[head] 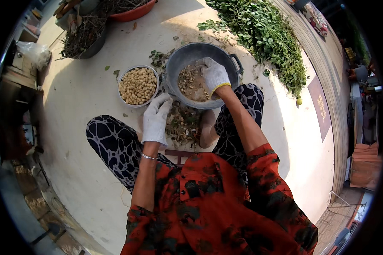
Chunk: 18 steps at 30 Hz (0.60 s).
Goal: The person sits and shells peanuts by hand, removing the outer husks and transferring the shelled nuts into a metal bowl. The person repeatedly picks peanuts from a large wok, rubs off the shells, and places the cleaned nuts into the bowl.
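A white knitted glove covers my left hand [157, 119], which hovers between a round bowl and a basin, fingers bent. Whether something small sits in its fingertips I cannot tell. Unshelled peanuts [138, 85] fill the pale metal-looking bowl [119, 92] on the left. My right hand [214, 74], in a white glove with a yellow cuff edge, reaches into the dark basin [182, 54]. Its fingers curl over the dirt there, and their tips are partly hidden. Loose peanuts [188, 76] and brown soil [196, 83] lie in the basin beside this hand.
Leaf and stem scraps [183, 126] litter the floor between my feet. Pulled leafy plants [258, 35] are heaped at upper right. At upper left stand a dark tub of dry twigs [86, 35] and a red basin [135, 12]. A clear plastic bag [35, 52] lies farther left.
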{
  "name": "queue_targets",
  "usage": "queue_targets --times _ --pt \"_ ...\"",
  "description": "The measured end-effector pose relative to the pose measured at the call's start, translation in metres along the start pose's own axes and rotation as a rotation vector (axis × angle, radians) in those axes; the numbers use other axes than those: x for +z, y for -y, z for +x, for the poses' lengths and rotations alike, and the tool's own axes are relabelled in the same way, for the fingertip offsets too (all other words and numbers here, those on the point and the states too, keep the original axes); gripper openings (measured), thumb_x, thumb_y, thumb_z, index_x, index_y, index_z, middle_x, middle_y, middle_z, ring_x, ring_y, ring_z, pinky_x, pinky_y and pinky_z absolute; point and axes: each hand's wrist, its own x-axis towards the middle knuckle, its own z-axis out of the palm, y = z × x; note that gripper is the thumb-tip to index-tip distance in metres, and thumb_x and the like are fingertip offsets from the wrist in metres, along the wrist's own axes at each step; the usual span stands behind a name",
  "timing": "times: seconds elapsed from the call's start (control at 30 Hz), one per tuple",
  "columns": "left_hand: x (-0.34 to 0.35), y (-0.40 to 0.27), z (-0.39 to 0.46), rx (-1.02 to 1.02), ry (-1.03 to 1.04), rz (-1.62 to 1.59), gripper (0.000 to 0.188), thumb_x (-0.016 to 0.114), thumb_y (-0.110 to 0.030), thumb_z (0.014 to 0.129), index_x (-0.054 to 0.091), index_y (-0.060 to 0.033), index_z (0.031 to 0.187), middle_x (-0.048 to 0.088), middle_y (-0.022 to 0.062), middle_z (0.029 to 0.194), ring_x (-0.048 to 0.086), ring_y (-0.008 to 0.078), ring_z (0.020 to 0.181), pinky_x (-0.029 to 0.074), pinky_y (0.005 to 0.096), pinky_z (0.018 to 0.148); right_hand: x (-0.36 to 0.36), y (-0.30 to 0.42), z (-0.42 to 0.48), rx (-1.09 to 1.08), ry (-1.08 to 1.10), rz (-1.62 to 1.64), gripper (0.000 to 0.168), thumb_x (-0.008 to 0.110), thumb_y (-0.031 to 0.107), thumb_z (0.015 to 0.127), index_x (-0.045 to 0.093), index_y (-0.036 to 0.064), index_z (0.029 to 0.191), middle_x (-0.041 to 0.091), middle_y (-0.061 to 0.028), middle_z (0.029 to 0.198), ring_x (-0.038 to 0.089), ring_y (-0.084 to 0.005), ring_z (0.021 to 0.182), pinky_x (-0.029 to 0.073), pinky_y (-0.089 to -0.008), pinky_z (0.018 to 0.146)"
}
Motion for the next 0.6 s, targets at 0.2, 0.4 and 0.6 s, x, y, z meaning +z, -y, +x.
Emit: queue_targets --times 0.2,0.4,0.6 --pt "-0.03 0.069 0.003 -0.487 -0.28 -0.353 0.037 0.056 -0.031 0.105 0.062 -0.0036 0.129 0.067 0.0117 0.122 0.067 0.0256 0.104 0.055 0.0428 0.093 0.023 0.043 -0.061 0.366 -0.01 0.768 0.025 0.068 0.015 0.095 0.07 0.001 0.115 0.071 -0.0088 0.097 0.066 -0.0113 0.083 0.055 -0.0291 0.073" --pt "-0.013 0.097 0.02 -0.641 -0.024 -0.993 0.047 0.047 -0.048 0.106 0.065 -0.007 0.121 0.069 0.0145 0.112 0.066 0.0285 0.097 0.056 0.0438 0.086 0.064 0.084 -0.15 -0.177 0.052 0.07 0.031 0.066 0.025 0.089 0.072 0.006 0.113 0.072 -0.0143 0.113 0.067 -0.0348 0.105 0.052 -0.0406 0.093" --pt "-0.018 0.139 0.03 -0.561 -0.157 -0.652 0.021 0.054 -0.017 0.104 0.063 -0.0008 0.113 0.066 0.0104 0.103 0.067 0.0236 0.093 0.061 0.0349 0.078 0.047 0.055 -0.13 0.231 -0.068 0.326 0.034 0.061 0.025 0.094 0.072 0.007 0.12 0.07 -0.0153 0.119 0.065 -0.0338 0.113 0.051 -0.0393 0.094"
